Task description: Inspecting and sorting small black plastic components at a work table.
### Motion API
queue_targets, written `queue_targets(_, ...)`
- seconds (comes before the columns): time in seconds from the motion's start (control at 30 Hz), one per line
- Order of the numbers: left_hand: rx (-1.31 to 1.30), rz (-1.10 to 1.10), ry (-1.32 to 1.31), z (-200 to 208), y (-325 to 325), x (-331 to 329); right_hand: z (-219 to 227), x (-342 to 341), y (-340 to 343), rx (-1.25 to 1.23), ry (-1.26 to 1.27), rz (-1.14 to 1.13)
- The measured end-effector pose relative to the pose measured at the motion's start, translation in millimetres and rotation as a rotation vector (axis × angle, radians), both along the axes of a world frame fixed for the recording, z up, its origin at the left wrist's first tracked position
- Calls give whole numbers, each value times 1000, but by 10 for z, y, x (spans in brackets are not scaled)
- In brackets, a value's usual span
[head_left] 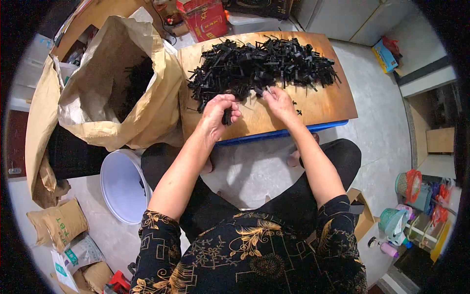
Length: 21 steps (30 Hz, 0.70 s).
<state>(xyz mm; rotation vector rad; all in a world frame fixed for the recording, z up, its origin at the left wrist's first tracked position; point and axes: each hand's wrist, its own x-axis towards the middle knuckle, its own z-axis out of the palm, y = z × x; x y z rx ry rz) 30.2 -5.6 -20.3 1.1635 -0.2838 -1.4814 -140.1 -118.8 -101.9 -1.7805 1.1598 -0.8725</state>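
Note:
A heap of small black strip-like pieces with thin stems [264, 61] covers the far part of a wooden board [323, 105] in front of me. My left hand [219, 115] is at the heap's near edge, its fingers curled round some black pieces [227, 117] that show below them. To its right, my right hand [280, 104] pinches one small dark piece [268, 90] between thumb and fingertips, close to the heap. The exact kind of these pieces is too small to tell. A few loose ones [298, 111] lie on the board beside my right hand.
A large open brown paper sack [90, 110] holding more black pieces stands left of the board. Below it is a white bucket [120, 183]. The board rests on something blue [293, 132]. A red box [203, 22] is behind; baskets [409, 186] are at right.

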Motion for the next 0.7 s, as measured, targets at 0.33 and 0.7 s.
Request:
queue_targets(0.33, 29, -146, 16, 26, -63, -182, 569, -45, 167, 604, -337, 277)
queue_targets(0.7, -139, -264, 284, 185, -28, -225, 862, -224, 351, 25, -208, 470)
